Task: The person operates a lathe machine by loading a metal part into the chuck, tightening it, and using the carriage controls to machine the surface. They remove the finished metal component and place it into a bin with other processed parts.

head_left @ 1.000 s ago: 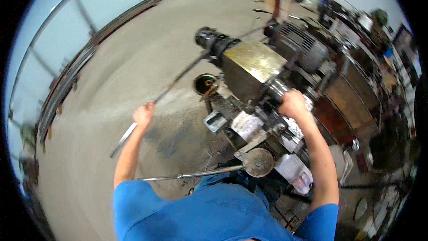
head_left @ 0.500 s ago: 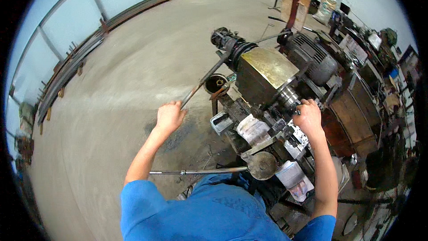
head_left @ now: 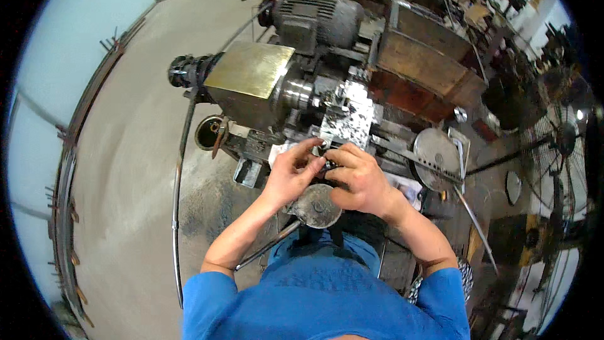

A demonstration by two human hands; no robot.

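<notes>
My left hand (head_left: 290, 175) and my right hand (head_left: 363, 181) meet in front of my chest, above the front of a greasy lathe-like machine. Between their fingertips is a small dark metal part (head_left: 329, 164), mostly covered, its kind unclear. My right fingers curl round it, while the left thumb and forefinger close in on its other side. Just below the hands sits a round grey metal disc (head_left: 318, 206) with a bar. Beyond them lies a bright metal slide (head_left: 352, 116) strewn with dark chips, beside the shiny spindle (head_left: 296, 93) and the brass-coloured housing cover (head_left: 250, 68).
A long metal lever (head_left: 178, 214) reaches down on the left. A ribbed motor (head_left: 318, 19) stands behind the housing, with a rusty metal box (head_left: 428, 66) to its right. A round pot (head_left: 211, 132) and small tray (head_left: 247, 172) sit front left. A fan (head_left: 560, 138) stands far right.
My left hand has let go of the long lever and my right hand has left the spindle; both have come together around the small part. The view has swung to the right.
</notes>
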